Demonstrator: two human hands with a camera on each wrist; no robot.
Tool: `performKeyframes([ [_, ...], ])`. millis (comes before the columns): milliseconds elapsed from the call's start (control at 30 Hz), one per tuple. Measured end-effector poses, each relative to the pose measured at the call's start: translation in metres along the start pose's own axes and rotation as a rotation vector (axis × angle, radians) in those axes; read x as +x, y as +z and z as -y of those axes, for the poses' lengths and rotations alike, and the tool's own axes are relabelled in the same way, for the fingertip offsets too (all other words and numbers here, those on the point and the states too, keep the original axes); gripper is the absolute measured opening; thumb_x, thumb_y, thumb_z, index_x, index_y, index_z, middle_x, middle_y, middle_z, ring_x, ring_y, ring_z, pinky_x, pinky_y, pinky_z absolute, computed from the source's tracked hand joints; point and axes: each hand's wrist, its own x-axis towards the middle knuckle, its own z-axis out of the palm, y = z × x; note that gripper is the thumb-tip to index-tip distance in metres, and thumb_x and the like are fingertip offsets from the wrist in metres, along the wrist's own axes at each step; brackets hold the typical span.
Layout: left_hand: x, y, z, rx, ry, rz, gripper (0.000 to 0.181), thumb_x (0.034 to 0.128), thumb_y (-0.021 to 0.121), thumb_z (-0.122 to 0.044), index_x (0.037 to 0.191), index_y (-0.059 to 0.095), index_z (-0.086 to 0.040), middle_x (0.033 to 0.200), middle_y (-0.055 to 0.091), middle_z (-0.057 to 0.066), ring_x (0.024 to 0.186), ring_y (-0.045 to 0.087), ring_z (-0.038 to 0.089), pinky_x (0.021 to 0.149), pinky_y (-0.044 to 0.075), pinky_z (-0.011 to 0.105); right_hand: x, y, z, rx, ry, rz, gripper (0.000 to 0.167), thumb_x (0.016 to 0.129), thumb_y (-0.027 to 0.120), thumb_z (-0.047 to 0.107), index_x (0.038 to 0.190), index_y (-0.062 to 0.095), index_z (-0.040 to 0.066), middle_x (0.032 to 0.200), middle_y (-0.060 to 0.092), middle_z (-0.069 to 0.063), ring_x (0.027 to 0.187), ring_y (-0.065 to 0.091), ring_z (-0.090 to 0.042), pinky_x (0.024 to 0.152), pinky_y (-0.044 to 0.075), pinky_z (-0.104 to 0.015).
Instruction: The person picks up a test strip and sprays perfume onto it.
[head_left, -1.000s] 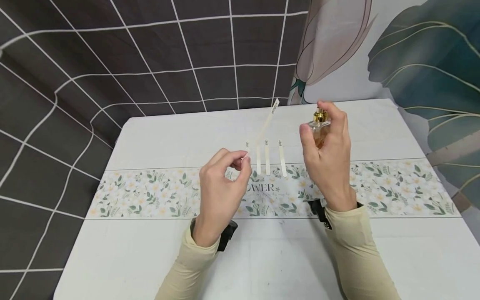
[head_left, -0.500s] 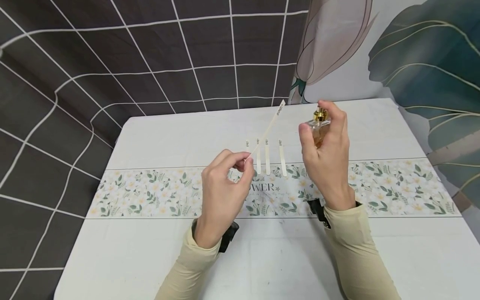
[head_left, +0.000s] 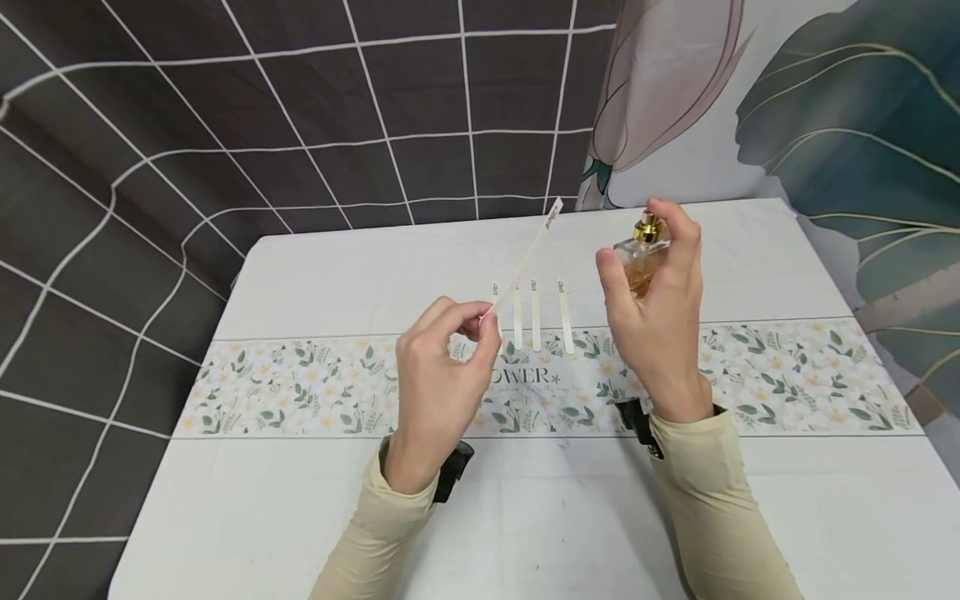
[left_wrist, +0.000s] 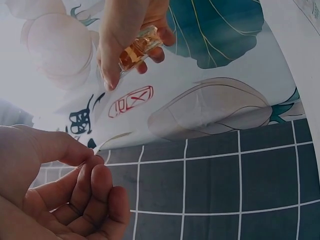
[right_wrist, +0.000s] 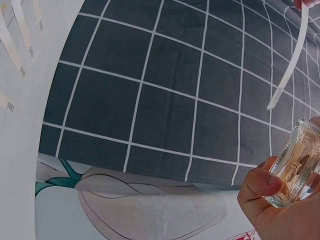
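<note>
Perfume bottle point(head_left: 640, 265), gold sprayer point(head_left: 648, 227) toward twelve o'clock, sits in the grip of the right hand point(head_left: 663, 321); at its eight o'clock, the left hand point(head_left: 444, 367) pinches a paper strip point(head_left: 531, 253) angled toward one o'clock.

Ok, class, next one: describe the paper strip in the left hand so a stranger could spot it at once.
Start at the white table and find the left hand above its flowered band. Thumb and finger pinch a thin pale strip slanting up and right. It alone is held; the other strips lie on the table.
</note>
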Motion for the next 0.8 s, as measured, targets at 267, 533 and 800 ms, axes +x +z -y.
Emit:
performKeyframes([
  [267, 0.0009, 0.0002, 0.0011, -0.002, -0.002, -0.002, 0.012, 0.0916, 0.067, -0.001, 0.096, 0.078, 0.0, 0.077, 0.066, 0.003, 0.076, 0.064, 0.013, 0.074, 0.053, 0.027, 0.0002, 0.0009, -0.0007, -0.006, 0.004, 0.02, 0.052, 0.102, 0.06, 0.025, 0.148, 0.04, 0.012, 0.13, 0.051, -0.008, 0.067, 0.043, -0.013, 0.061, 0.036, -0.021],
  [533, 0.0007, -0.0001, 0.0024, -0.001, -0.011, -0.006, 0.011, 0.0912, 0.067, -0.001, 0.096, 0.078, 0.0, 0.076, 0.066, 0.003, 0.076, 0.065, 0.014, 0.074, 0.053, 0.027, 0.0006, 0.0015, -0.0003, 0.011, 0.01, 0.047, 0.052, 0.102, 0.06, 0.023, 0.148, 0.039, 0.012, 0.11, 0.044, 0.01, 0.068, 0.045, -0.016, 0.06, 0.037, -0.02],
  [800, 0.0004, 0.0002, 0.0034, -0.002, -0.002, -0.001, 0.011, 0.0917, 0.067, -0.001, 0.096, 0.077, 0.0, 0.076, 0.065, 0.004, 0.076, 0.064, 0.014, 0.074, 0.053, 0.027, 0.0, 0.0019, -0.0001, 0.001, 0.007, 0.06, 0.052, 0.103, 0.06, 0.022, 0.148, 0.039, 0.01, 0.11, 0.047, 0.001, 0.069, 0.045, -0.017, 0.06, 0.037, -0.02],
])
